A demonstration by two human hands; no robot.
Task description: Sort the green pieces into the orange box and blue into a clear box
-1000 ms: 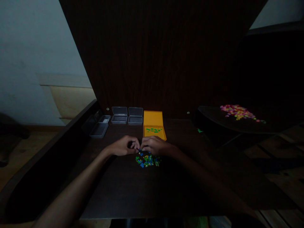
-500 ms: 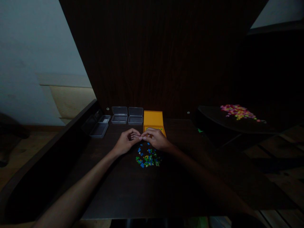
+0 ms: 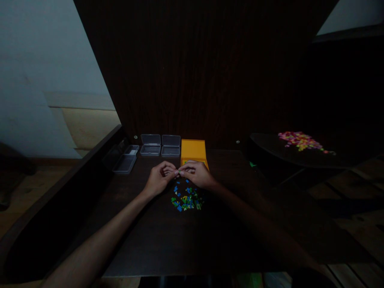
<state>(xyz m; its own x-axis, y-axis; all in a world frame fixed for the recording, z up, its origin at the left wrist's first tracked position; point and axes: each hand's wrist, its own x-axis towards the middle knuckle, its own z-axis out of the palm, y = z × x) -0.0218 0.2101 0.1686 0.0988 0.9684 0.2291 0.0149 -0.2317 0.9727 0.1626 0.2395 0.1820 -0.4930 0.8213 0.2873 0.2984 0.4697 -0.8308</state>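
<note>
Pinching a tiny green piece (image 3: 179, 171) tightly between bare left hand (image 3: 159, 178) and bare right hand (image 3: 198, 174), hovering near small blue, green and yellow bricks (image 3: 179, 208).

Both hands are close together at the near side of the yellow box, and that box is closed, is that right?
Not quite: the yellow box is open, its upper half raised at the back, as the head view shows. The left hand and right hand are indeed close together at its near side.
</note>
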